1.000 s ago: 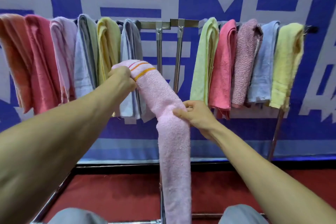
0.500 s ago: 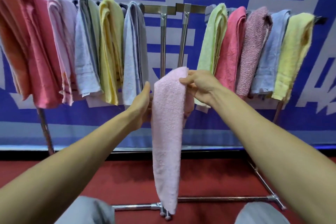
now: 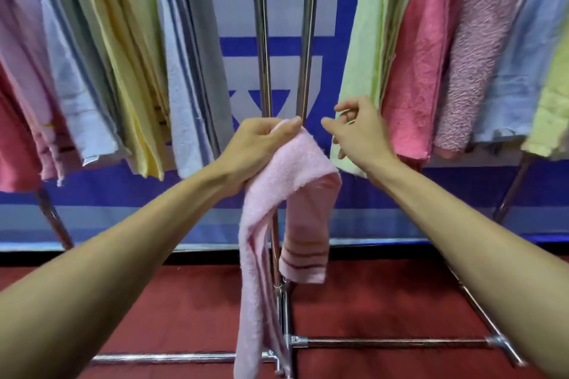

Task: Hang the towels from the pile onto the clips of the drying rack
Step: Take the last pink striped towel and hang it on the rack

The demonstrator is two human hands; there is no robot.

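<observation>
The white characters on the blue banner [image 3: 329, 40] are cropped, unreadable.

Blue banner [image 3: 138, 191] with pale lettering spans the back; red carpet [image 3: 385, 301] covers the floor.

backdrop: blue banner [image 3: 138, 191], white lettering [image 3: 240, 18] | floor: red carpet [image 3: 385, 301]

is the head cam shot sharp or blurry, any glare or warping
Head view: slightly soft overall, the pink towel and left hand clearest; wide-angle warping splays the forearms and tilts the outer rack leg; glare streaks run down the chrome poles; lighting even.
</observation>
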